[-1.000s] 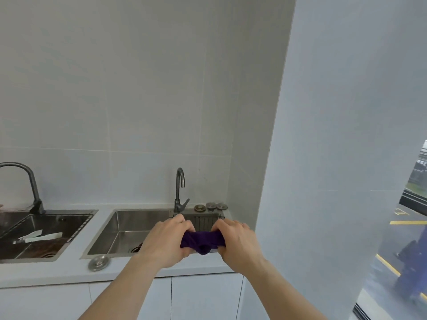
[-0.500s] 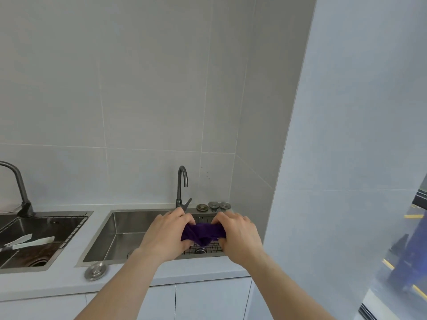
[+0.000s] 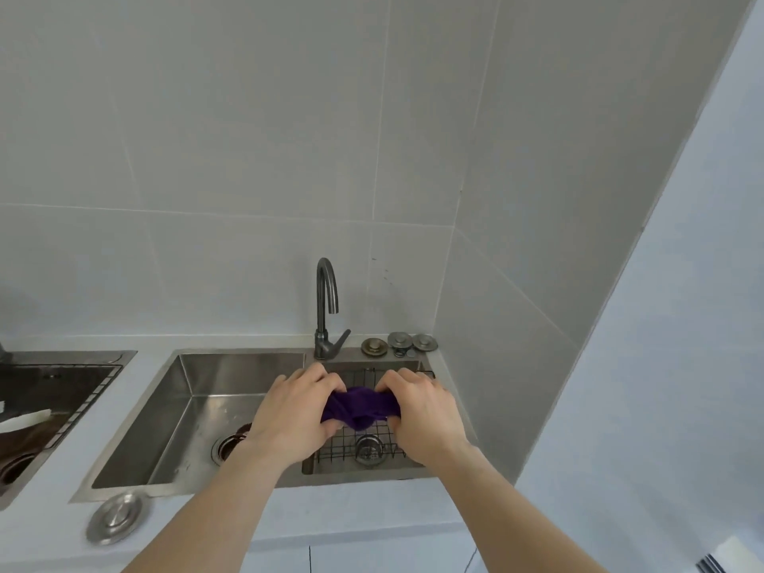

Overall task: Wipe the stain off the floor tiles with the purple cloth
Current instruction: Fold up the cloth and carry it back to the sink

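Note:
The purple cloth [image 3: 359, 408] is bunched and twisted into a short roll between both hands, held above the right basin of a steel double sink [image 3: 136, 444]. My left hand [image 3: 295, 411] grips its left end and my right hand [image 3: 426, 411] grips its right end, fingers curled tight. A wire rack [image 3: 364, 442] and a drain strainer lie in the basin under the cloth. The floor tiles and the stain are out of view.
A dark gooseneck tap [image 3: 324, 308] stands behind the sink, with three round metal plugs [image 3: 397, 344] to its right. A steel drain cover [image 3: 115, 516] lies on the white counter at the front left. A second sink [image 3: 62, 390] sits at far left. A wall juts out on the right.
The view has shifted closer and more to the right over the sink. Both hands stay clamped on the cloth and have moved over the right basin, twisting it tighter.

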`<action>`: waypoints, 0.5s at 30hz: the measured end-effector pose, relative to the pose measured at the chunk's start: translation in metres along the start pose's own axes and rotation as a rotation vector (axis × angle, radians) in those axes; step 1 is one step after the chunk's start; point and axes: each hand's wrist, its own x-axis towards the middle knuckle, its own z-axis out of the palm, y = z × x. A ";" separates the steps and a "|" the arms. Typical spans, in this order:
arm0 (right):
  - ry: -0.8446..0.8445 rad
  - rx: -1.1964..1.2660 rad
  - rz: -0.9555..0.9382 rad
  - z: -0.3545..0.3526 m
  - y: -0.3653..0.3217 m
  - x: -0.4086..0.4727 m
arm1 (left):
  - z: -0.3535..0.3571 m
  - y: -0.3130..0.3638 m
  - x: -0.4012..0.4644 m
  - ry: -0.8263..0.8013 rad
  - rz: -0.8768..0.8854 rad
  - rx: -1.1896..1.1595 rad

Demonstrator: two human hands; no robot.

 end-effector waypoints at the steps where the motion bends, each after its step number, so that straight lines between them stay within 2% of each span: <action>1: -0.019 0.008 0.008 0.013 0.013 0.017 | 0.012 -0.007 0.020 -0.018 -0.007 0.001; 8: -0.218 0.068 0.090 0.106 0.096 0.120 | 0.103 -0.053 0.140 -0.150 -0.067 0.009; 15: -0.387 0.180 0.170 0.183 0.155 0.173 | 0.189 -0.095 0.200 -0.255 -0.128 -0.027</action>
